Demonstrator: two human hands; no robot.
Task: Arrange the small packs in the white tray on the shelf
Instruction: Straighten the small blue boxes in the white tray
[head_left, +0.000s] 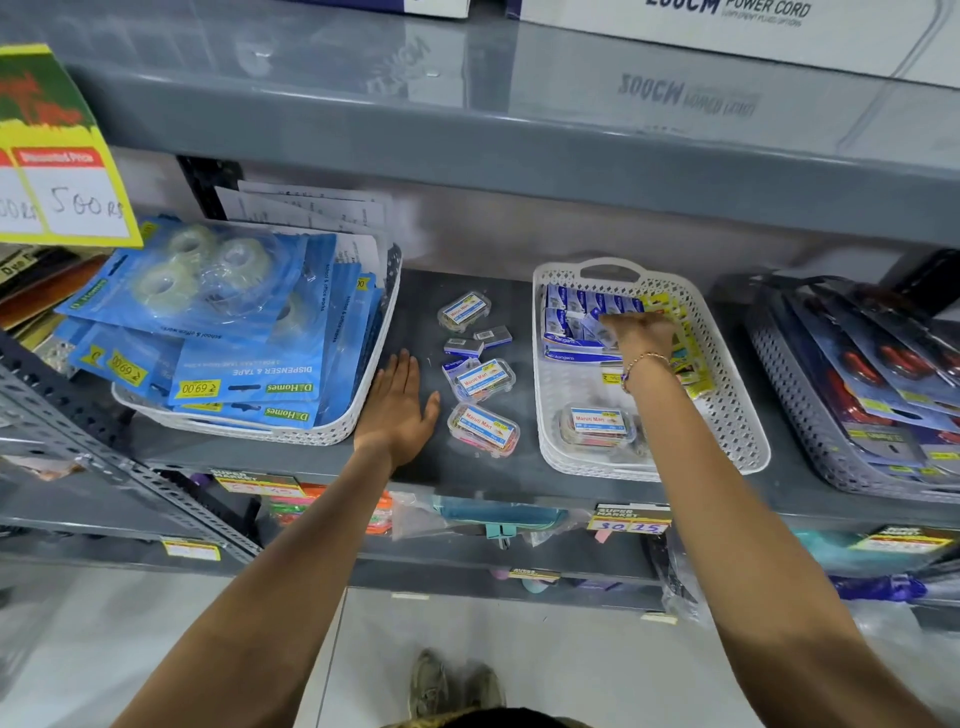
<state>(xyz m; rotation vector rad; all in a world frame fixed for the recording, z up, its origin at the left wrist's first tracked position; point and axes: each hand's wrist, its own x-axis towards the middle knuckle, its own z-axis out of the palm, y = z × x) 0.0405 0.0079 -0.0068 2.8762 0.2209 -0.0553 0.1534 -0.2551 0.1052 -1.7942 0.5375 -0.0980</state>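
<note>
Right hand (638, 332) inside white tray (727, 405) near shelf (415, 467) back edge, fingers on small blue packs (576, 312), grip unclear. Left hand (399, 410) flat, fingers spread, near front edge. Loose packs (478, 374) between trays.

Bare arms; beaded bracelet (644, 361) on right wrist; grey shoes (454, 680).

The right hand (636, 332) covers part of the blue packs (576, 322) at the far end of the white tray (727, 415), so its grip and fingertips cannot be made out. The grey basket (810, 415) at the shelf's right end is cut off by the frame edge. Print on the clear plastic cases (483, 426) is too small to read fully.
</note>
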